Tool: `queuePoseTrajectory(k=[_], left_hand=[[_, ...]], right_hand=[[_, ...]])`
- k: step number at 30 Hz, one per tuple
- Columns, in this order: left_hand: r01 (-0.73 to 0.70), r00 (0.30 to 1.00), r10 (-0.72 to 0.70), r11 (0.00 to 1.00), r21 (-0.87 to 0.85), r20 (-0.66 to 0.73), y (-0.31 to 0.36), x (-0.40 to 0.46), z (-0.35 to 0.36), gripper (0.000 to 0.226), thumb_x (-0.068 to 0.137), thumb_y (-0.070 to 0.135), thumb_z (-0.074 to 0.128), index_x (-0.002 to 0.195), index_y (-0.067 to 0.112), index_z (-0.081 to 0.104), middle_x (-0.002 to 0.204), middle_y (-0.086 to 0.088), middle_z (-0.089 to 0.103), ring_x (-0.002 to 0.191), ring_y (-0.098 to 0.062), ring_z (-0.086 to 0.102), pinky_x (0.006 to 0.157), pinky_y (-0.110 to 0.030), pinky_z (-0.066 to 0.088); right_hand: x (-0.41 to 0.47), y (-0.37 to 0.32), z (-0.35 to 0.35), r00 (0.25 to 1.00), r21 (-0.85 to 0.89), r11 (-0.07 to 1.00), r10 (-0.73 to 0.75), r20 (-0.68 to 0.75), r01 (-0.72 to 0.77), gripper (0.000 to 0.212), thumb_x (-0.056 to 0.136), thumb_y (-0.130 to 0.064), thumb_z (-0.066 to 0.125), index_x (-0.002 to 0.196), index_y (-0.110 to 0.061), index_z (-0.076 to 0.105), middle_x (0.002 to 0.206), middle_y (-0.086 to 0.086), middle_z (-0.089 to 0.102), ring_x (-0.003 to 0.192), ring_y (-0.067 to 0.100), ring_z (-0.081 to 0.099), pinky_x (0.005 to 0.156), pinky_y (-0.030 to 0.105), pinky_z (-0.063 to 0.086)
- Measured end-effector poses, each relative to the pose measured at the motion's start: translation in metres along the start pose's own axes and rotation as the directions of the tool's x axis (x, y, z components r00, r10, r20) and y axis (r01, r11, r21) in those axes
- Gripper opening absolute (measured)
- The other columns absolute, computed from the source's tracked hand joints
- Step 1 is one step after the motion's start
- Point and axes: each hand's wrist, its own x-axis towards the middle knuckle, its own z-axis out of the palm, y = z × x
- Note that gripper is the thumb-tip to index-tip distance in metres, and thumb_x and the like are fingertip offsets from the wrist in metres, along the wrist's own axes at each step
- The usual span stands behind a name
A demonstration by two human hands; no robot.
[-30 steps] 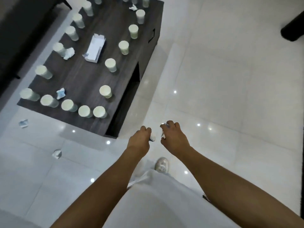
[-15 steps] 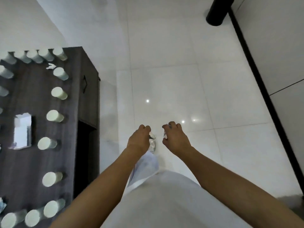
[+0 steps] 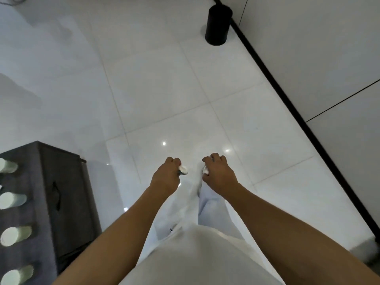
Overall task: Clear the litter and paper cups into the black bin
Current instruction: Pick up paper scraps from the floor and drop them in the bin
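Early on: left hand [image 3: 167, 177] and right hand [image 3: 219, 174] each clamp a grip on a small white litter scrap, black bin [image 3: 218, 24] far right by wall, paper cups [image 3: 12, 199] left on dark table [image 3: 67, 202]

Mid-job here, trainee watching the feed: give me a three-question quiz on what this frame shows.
1. True or false: the left hand holds a small white scrap.
2. Where does the black bin stand?
A. on the dark table
B. on the floor by the wall, ahead and to the right
C. between the person's feet
3. Fill in: the paper cups in view stand on the dark ____ at the left edge.

Key
1. True. The right hand also grips something white.
2. B
3. table
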Motion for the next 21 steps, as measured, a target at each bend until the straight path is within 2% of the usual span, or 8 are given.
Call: queuePoseTrajectory(k=[5,10,17,21], left_hand=[[-0.002,1.000,0.002,0.999,-0.032,-0.004,0.064,0.129,-0.045,0.016,0.094,0.014,0.051,0.109,0.011,0.054,0.111,-0.008,0.053,0.093,-0.029,0.059,0.081,-0.040,0.050],[-0.029,1.000,0.028,0.999,-0.038,-0.014,0.120,0.237,-0.093,0.012,0.094,0.013,0.051,0.105,0.011,0.053,0.109,-0.006,0.053,0.092,-0.027,0.059,0.079,-0.035,0.050],[-0.011,1.000,0.012,0.999,-0.047,0.006,0.158,0.371,-0.155,0.017,0.091,0.008,0.053,0.108,0.011,0.056,0.111,-0.007,0.053,0.095,-0.028,0.059,0.077,-0.029,0.045],[-0.011,0.999,0.012,1.000,-0.016,0.045,0.172,0.463,-0.195,0.023,0.092,0.007,0.053,0.114,0.012,0.055,0.117,-0.008,0.053,0.100,-0.028,0.059,0.081,-0.029,0.046]], right_hand=[[0.115,0.043,-0.077,1.000,-0.014,1.000,0.013,-0.005,-0.013,0.044,0.089,-0.015,0.052,0.132,-0.015,0.044,0.134,0.005,0.039,0.121,0.025,0.035,0.077,0.032,0.045],[0.215,0.078,-0.155,0.999,-0.003,0.999,0.036,-0.016,-0.036,0.044,0.089,-0.016,0.053,0.132,-0.015,0.044,0.133,0.005,0.039,0.121,0.025,0.035,0.079,0.036,0.049],[0.346,0.108,-0.227,0.999,0.007,1.000,0.031,0.014,-0.031,0.044,0.089,-0.017,0.053,0.132,-0.015,0.045,0.133,0.005,0.039,0.120,0.025,0.035,0.073,0.031,0.044],[0.437,0.119,-0.268,0.998,0.034,0.998,0.054,-0.012,-0.053,0.045,0.089,-0.019,0.056,0.132,-0.015,0.046,0.135,0.005,0.039,0.122,0.025,0.035,0.077,0.034,0.047]])
